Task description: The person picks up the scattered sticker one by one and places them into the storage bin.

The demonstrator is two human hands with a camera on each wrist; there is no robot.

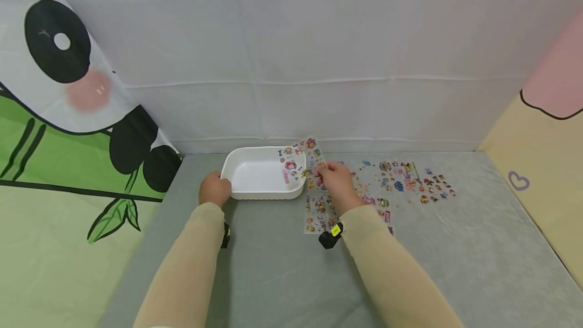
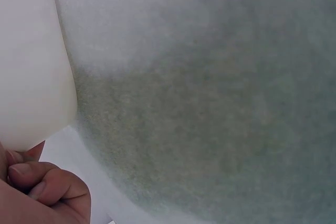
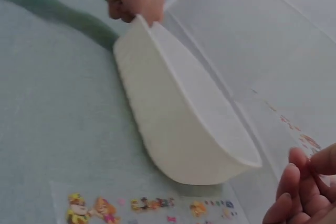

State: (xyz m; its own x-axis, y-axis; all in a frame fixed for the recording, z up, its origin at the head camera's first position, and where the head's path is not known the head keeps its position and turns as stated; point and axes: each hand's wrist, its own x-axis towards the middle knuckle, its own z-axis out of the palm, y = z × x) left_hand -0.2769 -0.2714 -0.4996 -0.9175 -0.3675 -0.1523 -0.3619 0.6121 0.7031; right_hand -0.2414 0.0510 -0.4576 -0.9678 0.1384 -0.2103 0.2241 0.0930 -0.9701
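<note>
A white rounded plastic basin [image 1: 259, 195] sits on the grey cloth, and my left hand [image 1: 214, 189] grips its left end by the rim. In the left wrist view the curled fingers [image 2: 63, 184] are at the basin's lower corner. My right hand [image 1: 338, 184] pinches a clear sticker sheet [image 1: 314, 150] printed with small colourful cartoon figures. Part of that sheet overlaps the basin's right side in the head view. In the right wrist view the thumb and forefinger meet on the sheet's edge, close to the basin's end [image 3: 210, 161].
More clear sticker sheets [image 1: 319, 209] lie under and beside my right forearm. Others [image 1: 412, 181] spread to the right on the grey cloth [image 1: 455, 257]. A white fabric backdrop [image 1: 319, 54] rises behind, with printed cartoon panels at both sides.
</note>
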